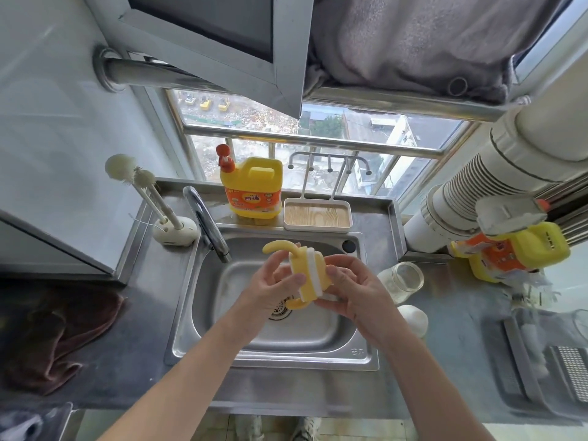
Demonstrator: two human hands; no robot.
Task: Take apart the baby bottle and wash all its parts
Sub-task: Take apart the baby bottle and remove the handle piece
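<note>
Over the steel sink (pixel 318 342) both hands hold the bottle's yellow cap-and-collar piece (pixel 313 272), which has a white ring and two curved yellow handles. My left hand (pixel 270 289) grips its left side with the thumb across the yellow part. My right hand (pixel 353 291) grips it from the right and below. The clear glass bottle body (pixel 402 281) lies on its side on the counter right of the sink. A white dome-shaped part (pixel 413 319) sits just in front of it.
The tap (pixel 208 224) arcs over the sink's back left. Behind it stand a yellow detergent jug (pixel 253 189), a wood-bottomed drying tray (pixel 318 216) and a brush holder (pixel 173 230). A brown cloth (pixel 60 332) lies on the left counter, and a second jug (pixel 512 253) at right.
</note>
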